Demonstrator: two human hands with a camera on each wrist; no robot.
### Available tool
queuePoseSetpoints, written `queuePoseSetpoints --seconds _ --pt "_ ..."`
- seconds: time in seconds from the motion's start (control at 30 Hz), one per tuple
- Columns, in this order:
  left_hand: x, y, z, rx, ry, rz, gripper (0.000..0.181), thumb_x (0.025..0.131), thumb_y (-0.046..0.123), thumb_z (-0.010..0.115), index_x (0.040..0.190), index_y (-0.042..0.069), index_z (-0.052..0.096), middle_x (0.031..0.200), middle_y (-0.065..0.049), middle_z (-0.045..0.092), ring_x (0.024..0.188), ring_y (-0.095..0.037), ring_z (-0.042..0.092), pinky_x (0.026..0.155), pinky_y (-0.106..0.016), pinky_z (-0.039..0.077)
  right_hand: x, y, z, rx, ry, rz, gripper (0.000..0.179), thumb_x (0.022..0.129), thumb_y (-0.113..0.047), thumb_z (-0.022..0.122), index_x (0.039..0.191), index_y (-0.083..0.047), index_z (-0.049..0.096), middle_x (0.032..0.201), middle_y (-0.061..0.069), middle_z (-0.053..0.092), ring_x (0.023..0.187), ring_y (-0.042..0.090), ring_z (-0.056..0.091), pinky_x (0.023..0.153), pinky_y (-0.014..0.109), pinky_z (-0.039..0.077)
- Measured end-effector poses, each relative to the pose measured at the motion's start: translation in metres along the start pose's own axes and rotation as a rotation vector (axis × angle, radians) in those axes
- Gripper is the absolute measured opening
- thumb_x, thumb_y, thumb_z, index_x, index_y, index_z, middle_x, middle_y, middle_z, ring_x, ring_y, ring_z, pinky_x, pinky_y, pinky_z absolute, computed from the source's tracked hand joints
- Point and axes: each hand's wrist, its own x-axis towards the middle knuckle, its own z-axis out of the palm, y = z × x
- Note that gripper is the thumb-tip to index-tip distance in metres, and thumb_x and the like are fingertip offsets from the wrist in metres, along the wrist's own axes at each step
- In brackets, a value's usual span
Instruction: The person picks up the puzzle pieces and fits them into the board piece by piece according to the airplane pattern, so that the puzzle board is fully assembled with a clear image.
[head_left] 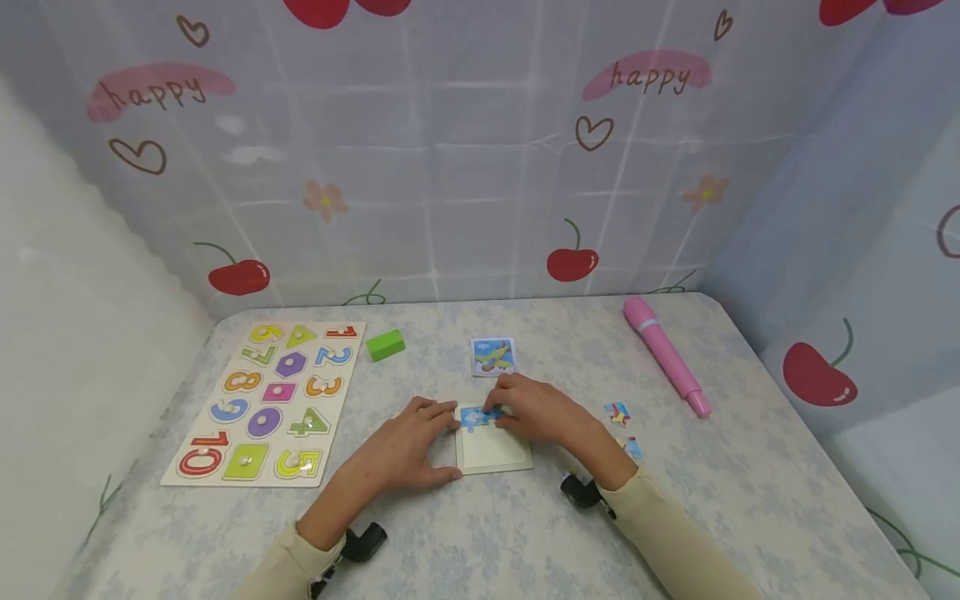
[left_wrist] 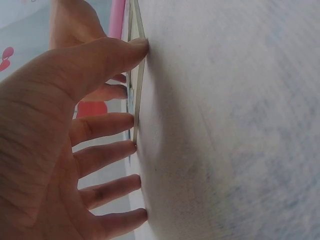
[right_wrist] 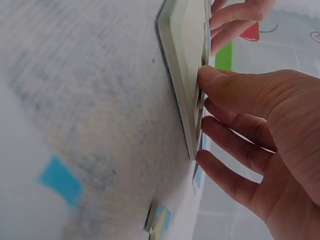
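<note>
Head view: shallow square tray (head_left: 495, 454) sits at centre of frame on a blue-and-white patterned tablecloth (head_left: 457, 550). Blue printed jigsaw pieces (head_left: 471, 418) lie along its upper edge; lower part shows bare pale base. Left hand (head_left: 401, 442) is at the tray's left side, fingers spread wide, thumb at the lower left corner, fingertips up along the same edge; left wrist view shows thumb and two fingertips touching the rim, other two fingers apart from it. Right hand (head_left: 536, 408) is over the upper right of the tray, fingers bent, thumb and fingers close together at the jigsaw pieces; can't tell if it pinches one or only presses.

Just above the tray: square picture card (head_left: 493, 357) with a yellow-green plane on blue. Right of the right hand: an upper loose piece (head_left: 618, 414) and a lower loose piece (head_left: 632, 447), the lower partly hidden by the forearm. Right wrist view, lower left: blurred blue patch (right_wrist: 61, 180), can't tell what.

Left of frame: number-and-shape board (head_left: 335, 403), green block (head_left: 386, 345) just beside its upper right corner. Right of frame: pink wand (head_left: 670, 358), lying diagonally. Cherry-print curtain (head_left: 480, 167) behind.
</note>
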Motion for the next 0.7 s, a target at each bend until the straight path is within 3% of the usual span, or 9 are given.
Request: queuePoseSetpoints --seconds 0.5,0.7 --pt "0.0001 0.0007 -0.0002 0.002 0.006 -0.001 0.065 0.090 0.051 0.086 0.141 0.016 0.068 0.163 -0.006 0.051 0.143 -0.029 0.049 0.098 -0.057 0.057 -0.0018 -0.0035 -0.0025 -0.016 0.007 -0.016 0.017 0.100 -0.020 0.080 0.116 -0.016 0.081 0.118 0.002 0.067 0.113 0.021 0.064 0.093 0.039 0.058" --pt "0.0002 0.0007 0.0007 0.011 -0.002 -0.013 0.064 0.090 0.051 0.087 0.141 0.017 0.068 0.163 -0.005 0.052 0.143 -0.029 0.049 0.096 -0.058 0.057 -0.0071 0.0053 -0.0051 0.011 0.003 0.001 0.021 0.099 -0.020 0.081 0.119 -0.016 0.081 0.119 0.000 0.069 0.113 0.019 0.065 0.095 0.039 0.058"
